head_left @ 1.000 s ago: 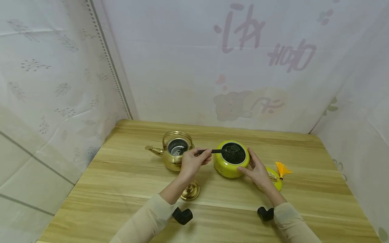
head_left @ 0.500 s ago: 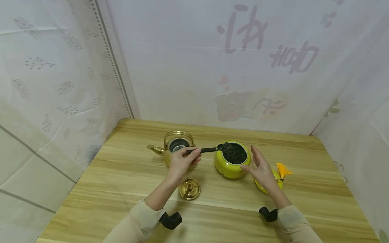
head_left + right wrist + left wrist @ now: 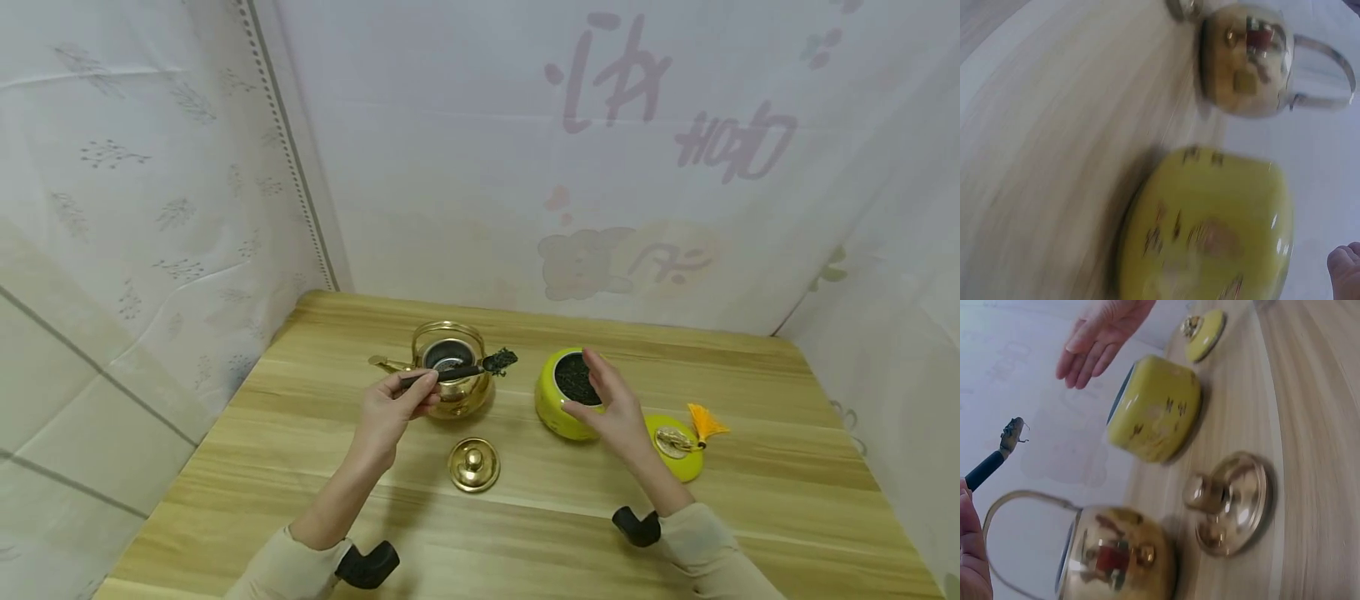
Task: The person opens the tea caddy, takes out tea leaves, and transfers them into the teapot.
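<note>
My left hand [image 3: 390, 410] pinches the black handle of a tea scoop [image 3: 459, 373], its bowl heaped with dark tea leaves [image 3: 501, 361]. From the head view the handle crosses over the mouth of a gold teapot [image 3: 459, 405], and the bowl sits beyond the pot's right side. In the left wrist view the scoop [image 3: 986, 470] appears raised above the pot. My right hand [image 3: 617, 410], fingers extended and thumb apart, is beside and partly in front of a yellow tea jar [image 3: 553, 407] filled with dark leaves. The right wrist view shows the hand apart from the jar [image 3: 1216, 231].
The teapot's gold lid [image 3: 474, 465] lies on the wooden table [image 3: 525, 542] in front of the pot. To the right of the jar is its yellow lid [image 3: 678, 454] with an orange tassel [image 3: 705, 423]. Printed cloth [image 3: 450, 167] hangs behind and at both sides.
The scoop has come out of the jar loaded with leaves and moved left with my left hand toward the teapot. My right hand has let go of the jar's side and shifted slightly left.
</note>
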Tool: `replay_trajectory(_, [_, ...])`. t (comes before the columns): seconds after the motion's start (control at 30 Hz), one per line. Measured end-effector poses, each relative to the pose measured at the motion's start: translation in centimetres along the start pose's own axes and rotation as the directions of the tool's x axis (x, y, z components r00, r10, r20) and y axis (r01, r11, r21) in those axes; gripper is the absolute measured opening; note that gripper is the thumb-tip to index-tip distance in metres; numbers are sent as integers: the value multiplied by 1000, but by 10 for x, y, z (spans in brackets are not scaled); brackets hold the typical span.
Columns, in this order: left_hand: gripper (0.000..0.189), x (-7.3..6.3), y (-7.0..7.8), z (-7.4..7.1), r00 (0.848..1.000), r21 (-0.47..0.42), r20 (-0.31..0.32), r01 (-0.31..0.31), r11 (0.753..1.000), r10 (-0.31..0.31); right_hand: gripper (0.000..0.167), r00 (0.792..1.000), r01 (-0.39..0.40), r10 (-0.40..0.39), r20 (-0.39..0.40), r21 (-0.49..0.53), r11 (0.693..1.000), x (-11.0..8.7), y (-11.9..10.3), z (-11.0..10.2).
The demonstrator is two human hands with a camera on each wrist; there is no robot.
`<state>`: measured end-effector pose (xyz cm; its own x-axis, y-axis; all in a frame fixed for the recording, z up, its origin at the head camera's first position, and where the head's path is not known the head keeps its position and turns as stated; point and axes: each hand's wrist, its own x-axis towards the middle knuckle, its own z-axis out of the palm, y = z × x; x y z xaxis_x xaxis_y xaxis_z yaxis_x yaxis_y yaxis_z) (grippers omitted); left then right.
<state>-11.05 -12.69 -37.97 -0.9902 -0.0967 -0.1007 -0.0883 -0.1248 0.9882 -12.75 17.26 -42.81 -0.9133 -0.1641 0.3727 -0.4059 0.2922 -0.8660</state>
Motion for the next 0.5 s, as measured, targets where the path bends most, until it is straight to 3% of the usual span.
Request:
replay_trajectory(0.27, [24, -6, 5, -21, 998, 17, -67, 13, 1000, -12, 80, 997, 26, -29, 74, 34, 999, 14, -6, 34])
replay_trajectory(0.5, [26, -7, 3, -33, 994, 35, -108, 22, 999, -18, 77, 987, -73, 66, 145, 43, 996, 26, -31, 58])
